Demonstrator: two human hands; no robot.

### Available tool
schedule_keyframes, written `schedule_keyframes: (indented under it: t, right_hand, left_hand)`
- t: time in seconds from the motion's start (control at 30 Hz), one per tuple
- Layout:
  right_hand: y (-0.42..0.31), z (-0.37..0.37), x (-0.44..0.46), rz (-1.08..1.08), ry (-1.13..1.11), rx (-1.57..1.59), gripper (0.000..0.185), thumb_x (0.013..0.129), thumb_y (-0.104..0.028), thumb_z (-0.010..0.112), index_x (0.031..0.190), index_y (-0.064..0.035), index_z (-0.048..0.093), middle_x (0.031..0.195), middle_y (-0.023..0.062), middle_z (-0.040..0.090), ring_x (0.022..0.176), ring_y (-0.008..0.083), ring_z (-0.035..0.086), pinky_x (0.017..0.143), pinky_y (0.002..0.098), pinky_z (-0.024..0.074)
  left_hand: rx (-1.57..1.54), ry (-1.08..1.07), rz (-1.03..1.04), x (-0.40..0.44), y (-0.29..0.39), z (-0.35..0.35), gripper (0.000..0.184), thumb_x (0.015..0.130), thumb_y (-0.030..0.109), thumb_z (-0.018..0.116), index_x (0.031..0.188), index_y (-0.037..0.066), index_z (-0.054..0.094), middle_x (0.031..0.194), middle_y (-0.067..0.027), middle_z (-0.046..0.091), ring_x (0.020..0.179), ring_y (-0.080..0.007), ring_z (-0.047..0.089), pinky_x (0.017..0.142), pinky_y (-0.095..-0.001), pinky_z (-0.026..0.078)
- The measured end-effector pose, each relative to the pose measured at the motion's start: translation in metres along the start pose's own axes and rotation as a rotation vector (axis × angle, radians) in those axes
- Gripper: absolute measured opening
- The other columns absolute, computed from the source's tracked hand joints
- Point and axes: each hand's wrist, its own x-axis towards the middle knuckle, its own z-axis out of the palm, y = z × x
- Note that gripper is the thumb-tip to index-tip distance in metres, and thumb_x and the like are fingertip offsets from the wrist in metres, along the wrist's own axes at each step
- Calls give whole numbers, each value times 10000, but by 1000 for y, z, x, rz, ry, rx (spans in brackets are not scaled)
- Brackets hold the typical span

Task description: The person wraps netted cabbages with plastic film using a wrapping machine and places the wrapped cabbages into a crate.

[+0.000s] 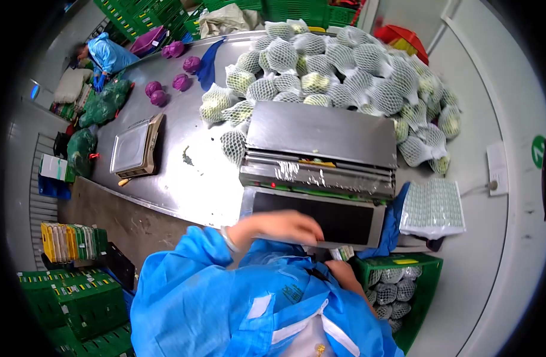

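My left hand (288, 226), slightly blurred, passes over the front edge of the dark plate (335, 217) on the wrapping machine (320, 134). Its fingers stretch to the right, and nothing shows in them. Close to my body, below the plate, is my right hand (338, 268); its fingers are mostly hidden. Beside it lies a small white and green packet (345, 252), and I cannot make out whether the hand touches it. Behind the machine are piled pale green vegetables in white foam nets (314, 83).
A scale (132, 149) and purple cabbages (181, 82) are on the metal table (183, 134). A green crate (428, 297) of netted items stands at lower right, below a printed plastic pack (432, 208). Another person (109, 53) in blue bends at upper left.
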Motion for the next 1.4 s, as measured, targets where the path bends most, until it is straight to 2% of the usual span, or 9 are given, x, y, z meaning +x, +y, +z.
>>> schedule_keyframes:
  t: [0.13, 0.17, 0.27, 0.47, 0.67, 0.93, 1.13, 1.2, 1.4]
  right_hand:
    - [-23, -36, -10, 139, 42, -184, 282, 869, -186, 529, 1125, -103, 612, 995, 132, 664, 937, 327, 646, 781, 433, 527]
    - [-40, -55, -10, 165, 25, -175, 292, 868, -184, 530, 1137, -103, 608, 1003, 131, 664, 943, 324, 645, 783, 431, 527]
    - [-68, -86, 3, 219, -11, -173, 327, 864, -205, 539, 1167, -100, 602, 1022, 131, 661, 954, 318, 645, 782, 423, 530]
    - [-105, -118, 44, 308, -84, -282, 288, 869, -209, 517, 1110, -99, 630, 973, 126, 656, 948, 301, 648, 756, 414, 539]
    - [-118, -143, 68, 100, -75, -389, 250, 842, -155, 532, 1052, -75, 641, 898, 75, 654, 828, 259, 647, 703, 393, 535]
    - [-162, -221, 168, -146, 603, 44, 450, 885, -189, 668, 1291, -29, 556, 1271, 160, 594, 1145, 331, 580, 962, 396, 484]
    - [-116, -249, 226, 13, 710, 414, 841, 822, -341, 742, 1499, -89, 311, 1554, 226, 236, 1353, 383, 405, 1070, 444, 383]
    - [-87, -267, 217, 44, 654, 256, 796, 828, -355, 735, 1487, -120, 356, 1527, 239, 296, 1375, 387, 378, 1088, 446, 359]
    - [-59, -288, 179, -104, 539, 404, 722, 829, -314, 738, 1440, -95, 421, 1465, 190, 420, 1339, 339, 431, 1068, 418, 383]
  left_hand:
    - [-240, 1094, -54, -83, -95, -199, 370, 889, 220, 665, 1184, 5, 601, 1194, -122, 623, 957, -179, 648, 830, -312, 519]
    - [216, 1412, 37, -103, -154, -251, 522, 848, 168, 711, 1297, -5, 507, 1200, -152, 617, 942, -200, 653, 796, -319, 527]
    - [524, 1684, -361, -144, -205, -337, 975, 680, 197, 825, 1483, 102, 280, 1421, -224, 430, 1226, -350, 525, 998, -415, 452]
    - [452, 1595, -180, -138, -318, -435, 1058, 604, 126, 834, 1496, 106, 266, 1422, -219, 435, 1322, -355, 437, 1079, -387, 398]
    - [-896, 1563, 190, -134, -315, -414, 636, 841, 62, 730, 1400, 69, 427, 1228, -151, 612, 1101, -286, 616, 857, -438, 542]
    - [-495, 1268, 169, -56, -63, -277, 712, 744, 104, 769, 1383, 17, 466, 1218, -162, 592, 1031, -249, 640, 878, -346, 545]
    - [250, 1015, -176, 64, -20, -173, 635, 821, 348, 750, 1316, 7, 547, 1106, -146, 603, 1025, -244, 598, 883, -365, 489]
    - [338, 946, -22, 72, -30, -151, 651, 873, 466, 665, 1302, -9, 547, 1103, -209, 607, 975, -324, 624, 857, -411, 485]
    - [46, 986, 44, 29, -32, -139, 351, 950, 237, 622, 1240, 40, 622, 840, -81, 675, 652, -98, 553, 589, -265, 477]
